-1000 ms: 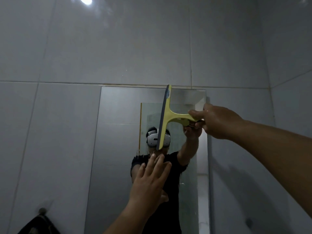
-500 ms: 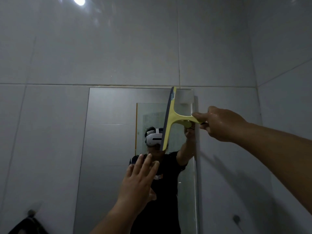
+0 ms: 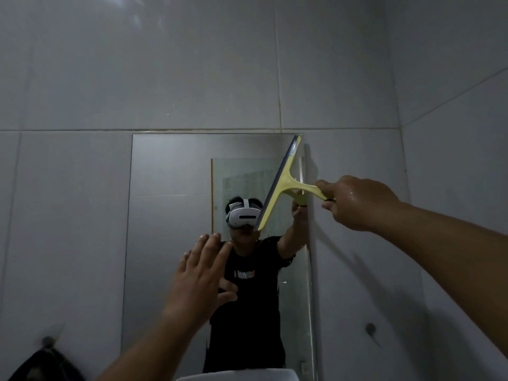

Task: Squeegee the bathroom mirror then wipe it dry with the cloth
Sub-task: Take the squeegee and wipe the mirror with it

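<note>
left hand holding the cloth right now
No, the left hand is open and empty, fingers spread before the mirror; the right hand holds the squeegee.

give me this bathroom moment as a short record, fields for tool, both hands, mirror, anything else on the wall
tool: yellow squeegee, blade tilted, top end at the mirror's upper right corner
right hand: closed on the squeegee handle
left hand: open, fingers spread, raised in front of the mirror; contact with the glass cannot be told
mirror: frameless, set on grey wall tiles
dark item: hanging from a wall hook at lower left; too dim to identify
cloth in hand: none
stage: squeegeeing, drying not begun
</note>
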